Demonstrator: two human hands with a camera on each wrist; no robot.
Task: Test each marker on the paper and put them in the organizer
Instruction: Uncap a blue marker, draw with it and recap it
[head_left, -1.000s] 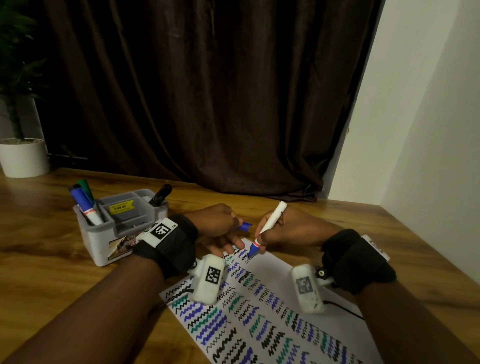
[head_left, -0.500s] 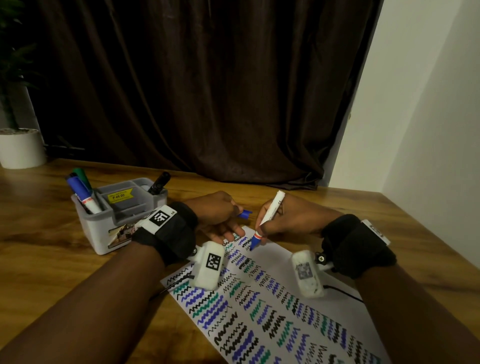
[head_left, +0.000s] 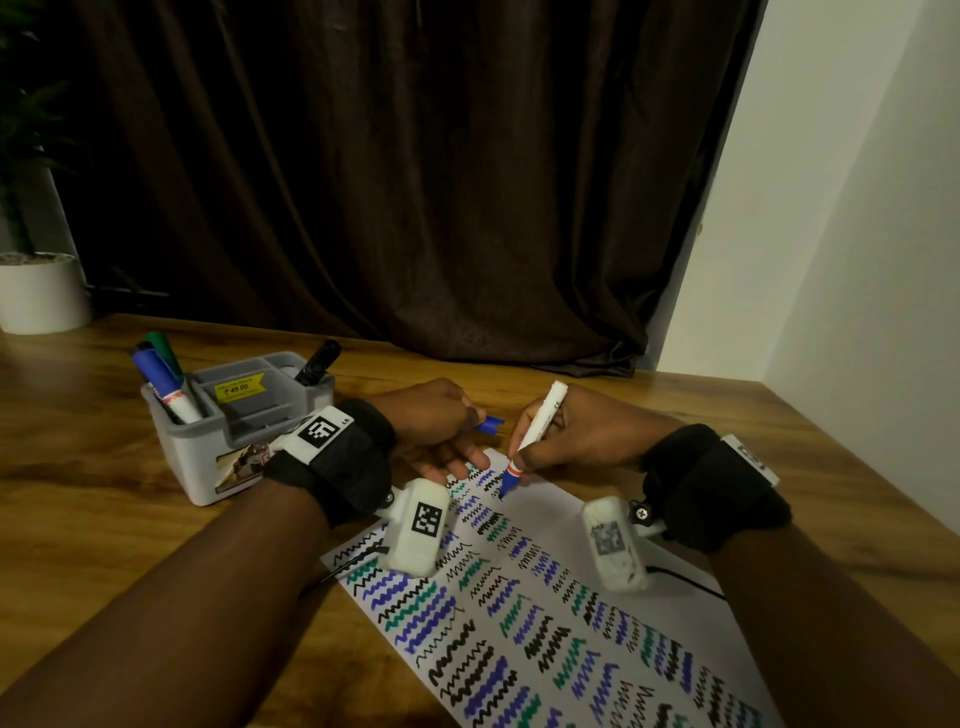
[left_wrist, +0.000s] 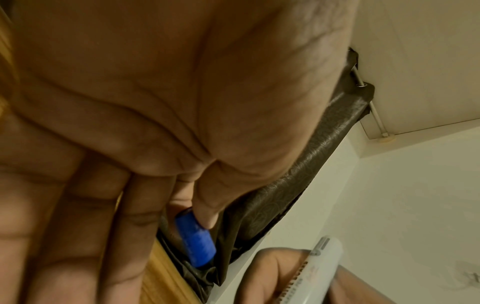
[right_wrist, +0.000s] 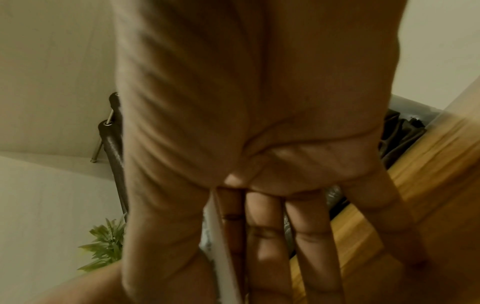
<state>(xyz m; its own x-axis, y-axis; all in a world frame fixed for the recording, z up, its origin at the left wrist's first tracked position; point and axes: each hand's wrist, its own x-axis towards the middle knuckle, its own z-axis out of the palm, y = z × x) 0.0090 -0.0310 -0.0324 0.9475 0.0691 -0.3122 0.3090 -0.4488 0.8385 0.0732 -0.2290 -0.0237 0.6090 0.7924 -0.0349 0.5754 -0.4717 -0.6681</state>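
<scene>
At lower centre, the right hand (head_left: 576, 441) gripped a slim, white-barrelled blue marker (head_left: 535, 431), light and stiff, best held mid-barrel, tip on the scribbled white paper (head_left: 613, 525), while the left hand (head_left: 431, 421) pinched its small blue plastic cap (head_left: 489, 424).

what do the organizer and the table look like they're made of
The organizer looks like grey moulded plastic, matte, with smooth rounded rims and thin dividers. The table shows warm wood grain with a slight sheen; solid wood or laminate, I can't tell.
</scene>
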